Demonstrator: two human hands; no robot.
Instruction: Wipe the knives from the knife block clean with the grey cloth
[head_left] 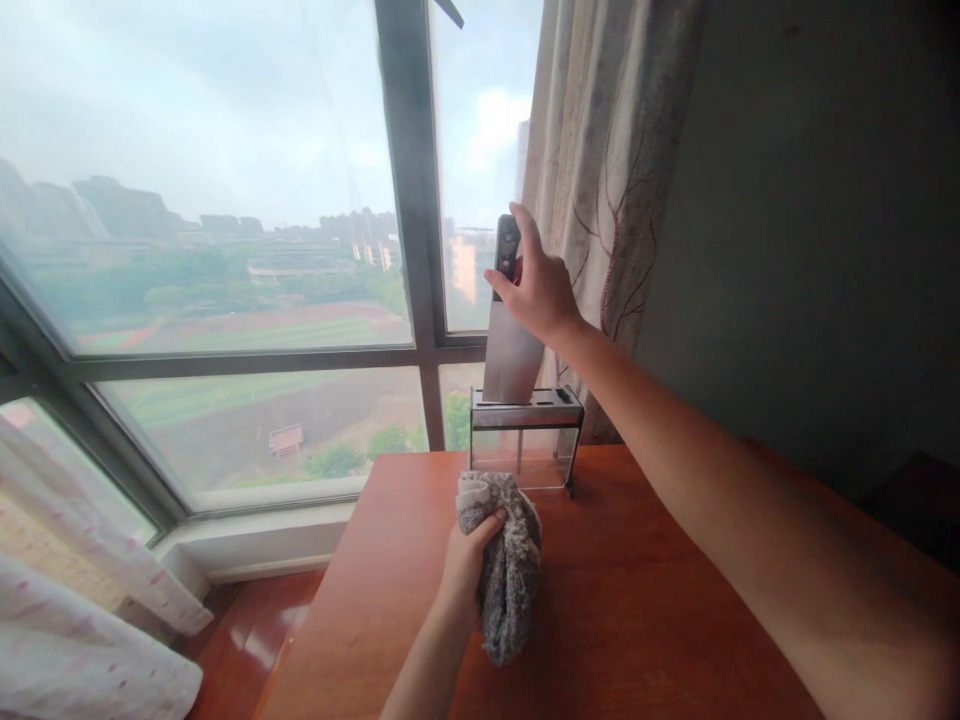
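Head view: broad grey steel cleaver (514,350) stood at the slots of its holder

A right hand (546,290) had the cleaver by its black handle with pale rivets (507,240). That grip looked loose: the index finger reached to the top end, the thumb crossed lower down, the two spread well apart, and the remaining fingers were mostly hidden. The blade pointed down, slightly tilted, its lower end at the slotted top of a clear-walled, dark-framed knife holder (525,416) near the far edge of a reddish-brown wooden desk (637,560). How far the blade sat inside the slot, if at all, could not be told.

Nearer the body, the left hand (469,560) was closed around a bundled, fuzzy grey-and-white cloth (511,600), thumb pressed over its upper part. It stood in front of the holder and did not steady it.

Good handling, in my judgement, called for a firmer wrap of the right-hand fingers, well above the edge, with the blade lined up along the slot and brought closer to plumb. A sideways lean could have scraped the rim or tipped the light-looking holder. The cloth was best held low and clear of the blade, and the slot, partly behind the hand's own line, deserved a steady eye.
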